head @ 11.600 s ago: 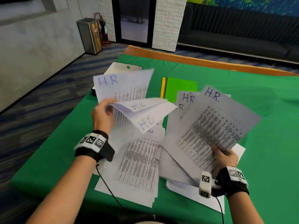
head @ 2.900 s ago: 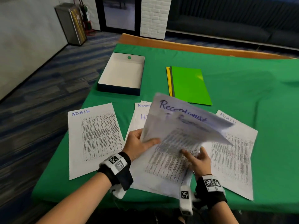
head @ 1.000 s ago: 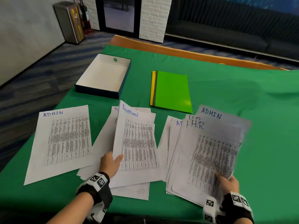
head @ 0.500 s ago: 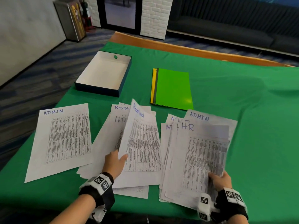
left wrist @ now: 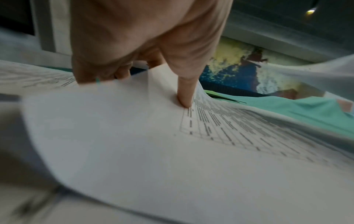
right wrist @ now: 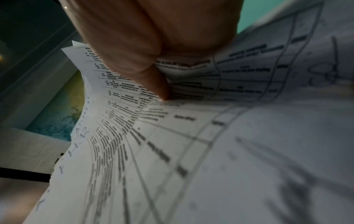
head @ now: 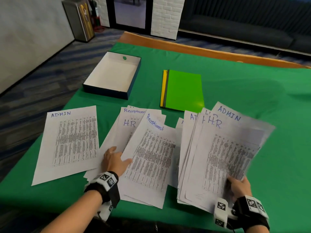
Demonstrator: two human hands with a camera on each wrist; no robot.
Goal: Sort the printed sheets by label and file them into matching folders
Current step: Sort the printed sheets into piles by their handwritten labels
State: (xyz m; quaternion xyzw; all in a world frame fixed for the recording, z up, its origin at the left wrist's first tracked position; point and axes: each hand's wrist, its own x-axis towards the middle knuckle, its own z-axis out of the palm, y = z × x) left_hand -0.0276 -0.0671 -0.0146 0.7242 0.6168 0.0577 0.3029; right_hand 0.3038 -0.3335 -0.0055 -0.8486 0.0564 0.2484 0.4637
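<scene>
My left hand (head: pixel 123 159) pinches the left edge of a sheet labelled Receptionist (head: pixel 151 157), thumb (left wrist: pixel 185 97) on top and fingers beneath. That sheet lies slanted over the middle pile, where an H.R. sheet (head: pixel 128 123) and another Receptionist sheet show. My right hand (head: pixel 236 181) grips the lower right corner of a fanned stack of sheets (head: pixel 223 155), raised off the cloth, with H.R. on top and ADMIN behind; its thumb (right wrist: pixel 159 89) presses on the print. A single ADMIN sheet (head: pixel 70 142) lies flat at the left. A green folder (head: pixel 184 90) rests on a yellow folder (head: pixel 162 88) behind the papers.
An open, empty white box with dark sides (head: pixel 112 76) stands at the back left of the green cloth (head: pixel 252 91). The wooden table edge (head: pixel 185 49) runs along the far side. Beyond it are carpet, a bin and a dark sofa.
The left hand has swung the Receptionist sheet rightwards, so the H.R. sheet beneath shows. The right hand's stack has lifted and fanned out to the right.
</scene>
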